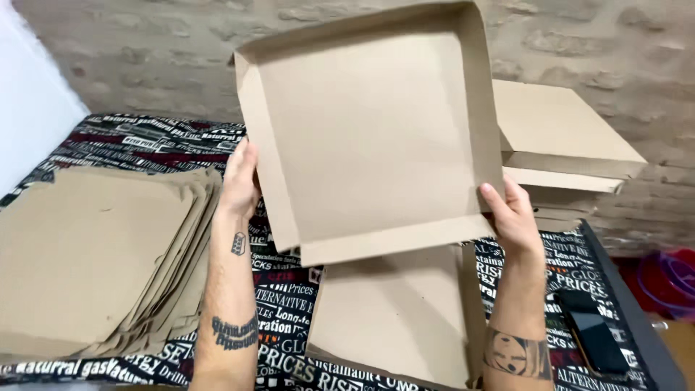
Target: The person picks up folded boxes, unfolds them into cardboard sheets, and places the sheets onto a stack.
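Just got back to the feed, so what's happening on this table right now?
A person is holding a folded cardboard box tray up in the air, left hand on its left wall and right hand at its lower right corner. Its open side faces the camera. Another cardboard piece lies below it on the printed tablecloth. A pile of flat cardboard blanks sits left, finished boxes are stacked right, and a dark phone lies near the right edge.

I see the folded brown cardboard box tray (369, 130) raised between my left hand (240, 181) and right hand (512, 217), above its flat lid panel (398, 311); stack of flat cardboard sheets (94, 253) left, finished boxes (565, 145) behind right, black phone (595, 337) right.
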